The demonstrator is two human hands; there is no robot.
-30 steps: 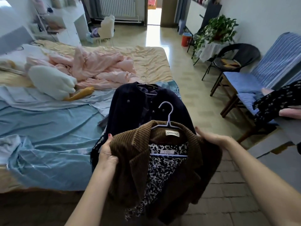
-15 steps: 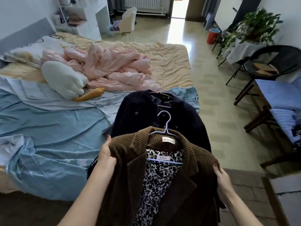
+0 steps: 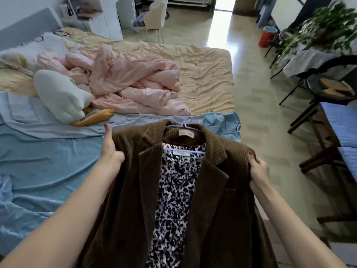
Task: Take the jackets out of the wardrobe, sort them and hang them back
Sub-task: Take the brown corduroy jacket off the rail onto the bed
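**Brown corduroy jacket held over the bed, sorting under way**

The person held a brown corduroy jacket [image 3: 208,190] up by its shoulders at the foot of the bed [image 3: 202,78]. The left hand [image 3: 111,151] gripped the jacket's left shoulder, thumb raised along the fabric and fingers curled behind it. The right hand [image 3: 257,173] pinched the other shoulder, its thumb on top. The jacket was on a pale blue hanger [image 3: 183,123], whose hook showed just above the collar, and a leopard-print blouse [image 3: 175,190] hung inside the open front on the same hanger.

The jacket hung in the air over the blue sheet [image 3: 48,161], not lying on it. A pink duvet [image 3: 125,82] lay crumpled further up the bed beside a white plush toy [image 3: 59,93].

Judging by this view, the task was at an early to middle stage: at least this jacket was out of the wardrobe and being laid out or sorted. The wardrobe was out of view, so how many jackets remained could not be told, and hanging them back was yet to be done.
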